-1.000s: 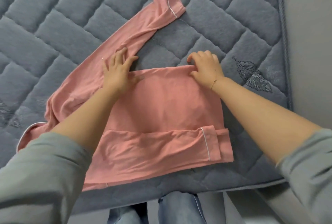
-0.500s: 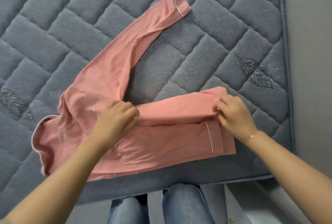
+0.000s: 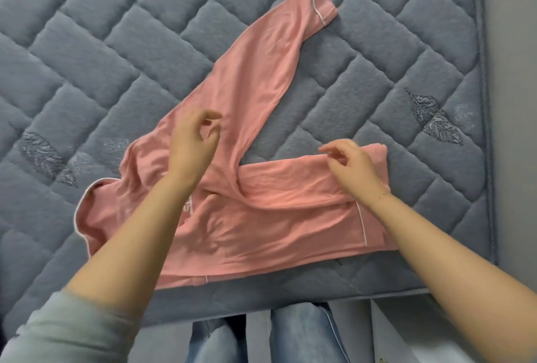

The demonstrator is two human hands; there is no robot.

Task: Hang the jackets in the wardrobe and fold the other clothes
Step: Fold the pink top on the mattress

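A pink pyjama top [image 3: 261,217] with white piping lies partly folded near the front edge of the grey quilted mattress [image 3: 87,71]. Its body is doubled over into a band across the middle. One long sleeve [image 3: 261,71] stretches up and to the right, with its cuff at the top. My left hand [image 3: 193,141] hovers over the base of that sleeve, fingers loosely curled and holding nothing. My right hand [image 3: 348,162] hovers over the right end of the folded band, fingers relaxed and empty.
The mattress's right edge [image 3: 483,130] runs beside a grey floor strip. Its front edge [image 3: 290,301] is just above my legs in blue jeans [image 3: 299,336]. A white object [image 3: 406,339] stands at the lower right, off the mattress.
Both hands have let go of the folded edge that they pulled toward me and have lifted off the cloth. My left hand has moved up toward the sleeve.
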